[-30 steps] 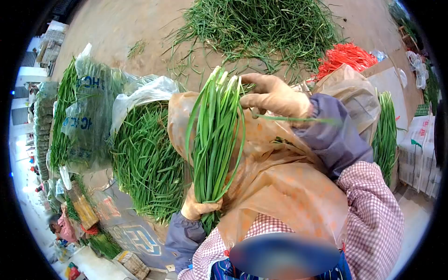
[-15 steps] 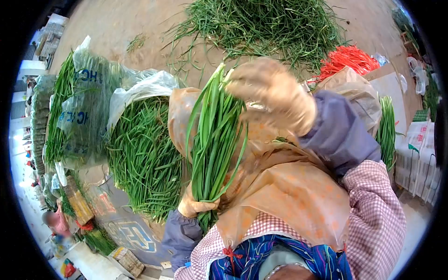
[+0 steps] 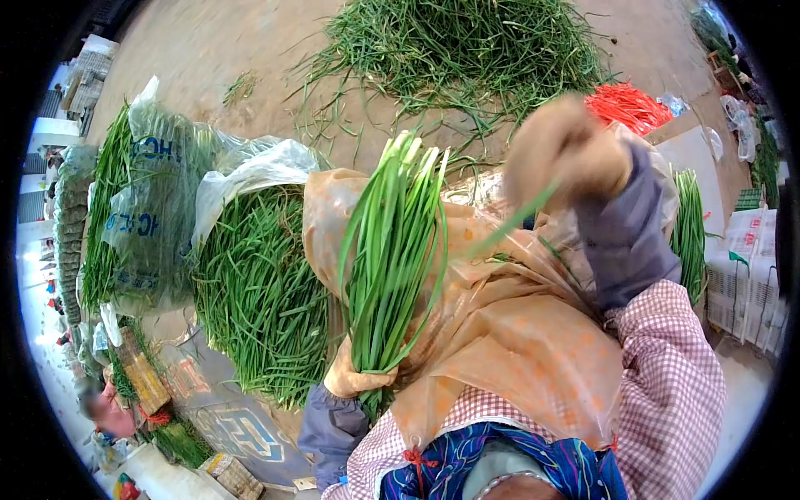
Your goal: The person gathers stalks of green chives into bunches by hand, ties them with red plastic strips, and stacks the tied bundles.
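Note:
A bunch of long green stalks [image 3: 390, 258] with pale ends stands upright in front of the plastic apron [image 3: 508, 333]. My left hand [image 3: 360, 377], in a tan glove, is closed round its lower part. To the right of the bunch's top, my right hand [image 3: 567, 158] is gloved too and smeared by motion. A blurred green blade [image 3: 521, 218] trails just below it; whether the fingers hold it cannot be made out. Left of the bunch lies a large heap of green stalks [image 3: 262, 292] partly under clear plastic.
Loose greens [image 3: 467, 50] are piled on the floor ahead. Red ties [image 3: 629, 108] lie at the upper right, above upright stalks [image 3: 688, 233] and white crates [image 3: 746, 267]. A plastic-wrapped bundle [image 3: 158, 208] stands at left. Farther off at lower left is a person in pink [image 3: 112, 412].
My right hand has moved from the top of the bunch away to the right, with a green blade now trailing near it. My left hand keeps its hold on the bunch.

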Tool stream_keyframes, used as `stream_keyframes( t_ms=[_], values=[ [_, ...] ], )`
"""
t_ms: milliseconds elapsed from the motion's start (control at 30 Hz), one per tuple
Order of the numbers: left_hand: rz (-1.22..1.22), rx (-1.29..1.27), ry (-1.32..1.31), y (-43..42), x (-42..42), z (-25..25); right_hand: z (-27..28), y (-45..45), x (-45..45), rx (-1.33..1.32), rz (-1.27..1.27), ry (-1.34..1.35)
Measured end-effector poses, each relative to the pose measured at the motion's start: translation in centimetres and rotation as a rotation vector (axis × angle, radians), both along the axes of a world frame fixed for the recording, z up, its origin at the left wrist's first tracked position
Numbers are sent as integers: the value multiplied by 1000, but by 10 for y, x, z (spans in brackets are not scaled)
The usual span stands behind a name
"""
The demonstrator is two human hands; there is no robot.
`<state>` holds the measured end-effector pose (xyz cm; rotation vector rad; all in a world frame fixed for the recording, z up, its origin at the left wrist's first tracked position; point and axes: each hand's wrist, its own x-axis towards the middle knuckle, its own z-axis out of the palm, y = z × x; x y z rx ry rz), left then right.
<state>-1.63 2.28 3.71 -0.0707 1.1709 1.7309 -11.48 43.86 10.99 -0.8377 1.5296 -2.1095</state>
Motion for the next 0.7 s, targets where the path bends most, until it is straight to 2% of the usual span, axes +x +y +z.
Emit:
stream_keyframes(
  t_ms=[67,133,167,200,233,267,367,433,500,567,633,700],
  values=[
    [26,3,-61,-1,0,1,-23,61,-34,-367,-162,25],
    [49,6,-90,-1,3,4,-29,73,-49,12,-538,15],
    [54,6,-82,0,3,5,-29,54,-44,519,-868,-35],
    [58,8,-78,3,1,5,-41,20,-43,570,-859,-60],
    [31,14,-75,4,-1,5,-39,-3,-41,493,-629,-164],
    [4,21,-74,4,-3,5,-39,-19,-44,452,-432,-405],
    [-39,18,-63,0,-5,4,-77,-55,-61,327,-305,-276],
    [-30,-10,-36,3,-8,11,-83,-60,-77,368,-154,-418],
    [-89,-141,132,-3,-5,6,-68,-58,-76,449,-342,-188],
    [-114,-133,147,-5,-9,6,-68,-33,-86,287,-698,7],
    [-122,-90,122,-5,-12,4,-80,32,-103,-161,-704,-164],
    [-141,-88,136,-8,-13,0,-70,33,-95,199,-885,-104]
  ],
)
